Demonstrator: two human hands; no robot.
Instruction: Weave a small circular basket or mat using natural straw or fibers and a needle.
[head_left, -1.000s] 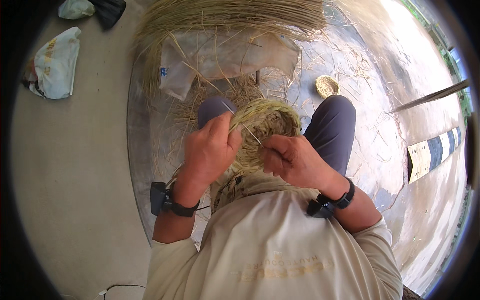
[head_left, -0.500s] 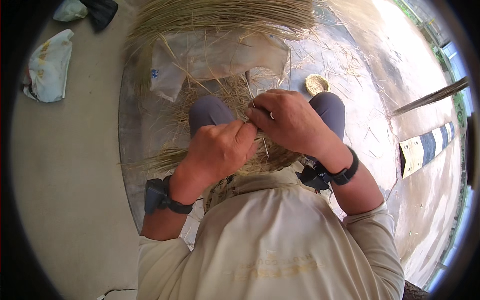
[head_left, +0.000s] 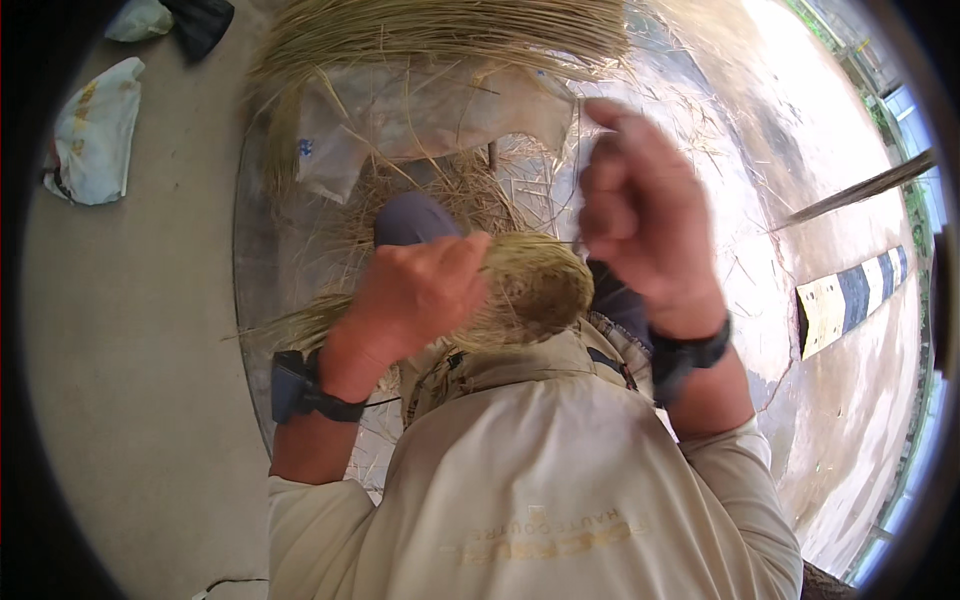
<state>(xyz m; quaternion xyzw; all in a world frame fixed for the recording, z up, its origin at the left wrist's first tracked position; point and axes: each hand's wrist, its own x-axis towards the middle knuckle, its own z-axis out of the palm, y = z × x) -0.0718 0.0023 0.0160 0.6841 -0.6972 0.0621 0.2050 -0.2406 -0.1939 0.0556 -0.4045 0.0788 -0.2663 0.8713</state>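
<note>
My left hand [head_left: 425, 295] is closed round the side of a small coiled straw basket [head_left: 540, 290] in my lap. The basket's round hollow faces up and to the right, and loose straw ends [head_left: 310, 325] stick out left of my wrist. To the upper right of the basket, my right hand [head_left: 640, 195] is lifted and blurred. Its fingers are curled while the forefinger points up and left. A faint thin line runs beside that hand, up from the basket; what the fingers hold is too smeared to tell.
A thick bundle of long straw [head_left: 450, 30] lies at the far side, with a clear plastic sheet [head_left: 430, 110] before it. Straw scraps [head_left: 470, 185] litter the ground mat. White bags lie far left; a striped board [head_left: 855, 295] lies at right.
My right hand has left my left hand and moved up and right, uncovering the basket. A small straw ring by my right knee is now hidden behind that hand.
</note>
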